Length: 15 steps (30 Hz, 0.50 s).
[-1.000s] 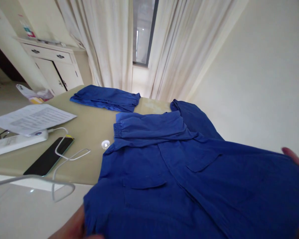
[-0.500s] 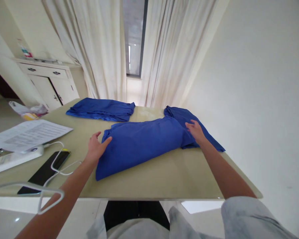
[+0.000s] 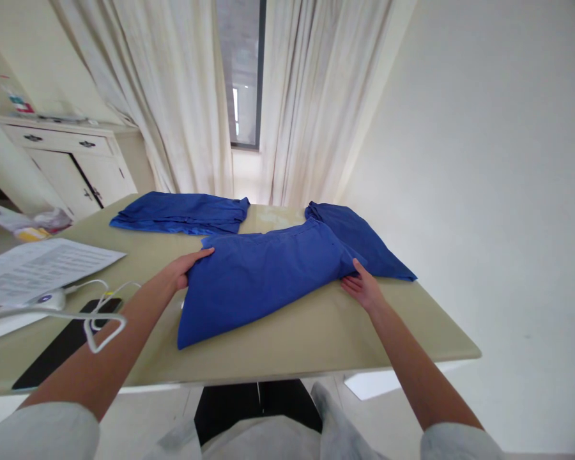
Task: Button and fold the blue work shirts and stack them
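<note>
over the middle of the smooth olive-beige tabletop (image 3: 311, 338), here's the folded royal-blue cloth garment (image 3: 263, 275), and my left hand (image 3: 184, 268) and right hand (image 3: 364, 289), spread open 0.5 s ago, now grip its 2 ends, thumbs on top; i judge the bundle's under 2-handed control.

Cannot see finger ends of left hand (image 3: 186, 267), thumb excepted, behind folded blue garment (image 3: 263, 275). Cannot read print on paper (image 3: 38, 271), cut off at left edge. Cannot see all of phone (image 3: 57, 345), partly behind left forearm (image 3: 124, 342). Cannot make out blurred bottle (image 3: 20, 102).
</note>
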Motion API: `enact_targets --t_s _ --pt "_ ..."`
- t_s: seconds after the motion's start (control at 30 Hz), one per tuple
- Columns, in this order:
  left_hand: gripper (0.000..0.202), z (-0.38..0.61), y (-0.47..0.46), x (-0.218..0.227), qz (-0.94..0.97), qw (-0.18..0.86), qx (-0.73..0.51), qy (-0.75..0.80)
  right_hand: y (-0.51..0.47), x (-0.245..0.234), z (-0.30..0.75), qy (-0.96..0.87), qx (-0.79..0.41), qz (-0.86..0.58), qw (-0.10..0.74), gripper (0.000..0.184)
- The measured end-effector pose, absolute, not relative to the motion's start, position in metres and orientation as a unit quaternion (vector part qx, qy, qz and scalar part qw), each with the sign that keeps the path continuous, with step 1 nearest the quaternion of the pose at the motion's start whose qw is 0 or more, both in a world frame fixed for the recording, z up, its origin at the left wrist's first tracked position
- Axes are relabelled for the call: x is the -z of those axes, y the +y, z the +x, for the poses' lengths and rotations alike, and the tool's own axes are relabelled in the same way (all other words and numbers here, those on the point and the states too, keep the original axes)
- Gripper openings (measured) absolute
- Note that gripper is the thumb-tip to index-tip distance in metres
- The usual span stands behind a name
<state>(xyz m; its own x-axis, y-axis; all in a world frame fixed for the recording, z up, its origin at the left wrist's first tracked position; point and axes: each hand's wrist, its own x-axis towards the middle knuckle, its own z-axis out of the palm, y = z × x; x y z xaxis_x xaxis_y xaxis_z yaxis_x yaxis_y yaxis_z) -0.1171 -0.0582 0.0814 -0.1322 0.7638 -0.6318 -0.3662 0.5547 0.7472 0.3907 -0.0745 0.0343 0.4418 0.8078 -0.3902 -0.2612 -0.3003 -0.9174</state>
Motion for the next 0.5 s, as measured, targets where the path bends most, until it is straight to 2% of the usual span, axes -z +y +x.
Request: enact_targets --t_s 0.1,0.23,0.3,0.5 --pt "0.024 -0.111 -0.057 -0.083 0.176 0.627 -0.442 0.617 -0.073 -0.043 0.357 -0.171 -0.5 -0.613 0.587 0.062" --pt "0.044 -0.107 -0.054 -0.078 0.235 0.577 -0.507 0.596 -0.064 -0.048 0.314 -0.118 -0.492 -0.57 0.647 0.053" --pt "0.048 -0.106 -0.05 -0.076 0.233 0.582 -0.522 0.579 -0.057 -0.051 0.298 -0.088 -0.485 -0.558 0.668 0.052" --pt "0.049 -0.101 -0.062 -0.074 0.186 0.552 -0.581 0.569 -0.044 -0.062 0.28 -0.054 -0.451 -0.582 0.674 0.064"
